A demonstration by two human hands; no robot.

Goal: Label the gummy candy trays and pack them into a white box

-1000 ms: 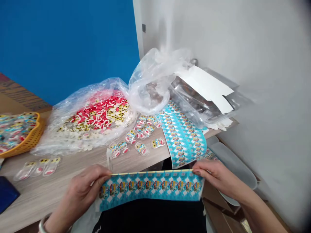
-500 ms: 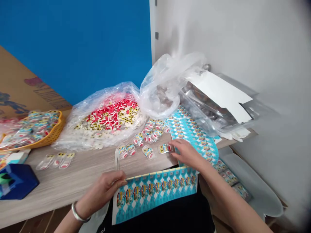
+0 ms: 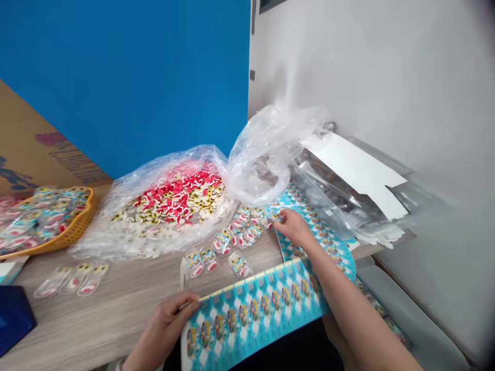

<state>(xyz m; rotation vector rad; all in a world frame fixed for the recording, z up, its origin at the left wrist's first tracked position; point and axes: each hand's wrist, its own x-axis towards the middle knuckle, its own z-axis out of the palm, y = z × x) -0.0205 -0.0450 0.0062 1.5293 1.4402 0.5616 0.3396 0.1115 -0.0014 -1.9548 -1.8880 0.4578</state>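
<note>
My left hand point(image 3: 170, 322) pinches the upper left corner of a printed sticker sheet point(image 3: 255, 314), blue and white with rows of small cartoon figures. The sheet lies over my lap at the table's front edge, and my right forearm crosses its right end. Farther forward, my right hand point(image 3: 296, 226) has its fingers curled together beside a cluster of small clear slipper-shaped packs point(image 3: 247, 226); whatever is between the fingertips cannot be made out. Beneath that hand lie more blue sticker sheets point(image 3: 317, 232). A single pack point(image 3: 240, 264) lies nearer me, with a pair of packs point(image 3: 201, 261) to its left.
A clear bag point(image 3: 181, 196) of red, white and yellow pieces spreads over the table. On the left stand a yellow basket point(image 3: 77, 226) full of packs and a dark blue container point(image 3: 15, 317). Three packs point(image 3: 73, 280) lie nearby. Plastic bags and white card point(image 3: 356, 170) sit at right.
My right hand has moved from a lone pack to the cluster's right edge, and that pack is gone from its spot. My left hand keeps the sheet's corner. The view has shifted slightly.
</note>
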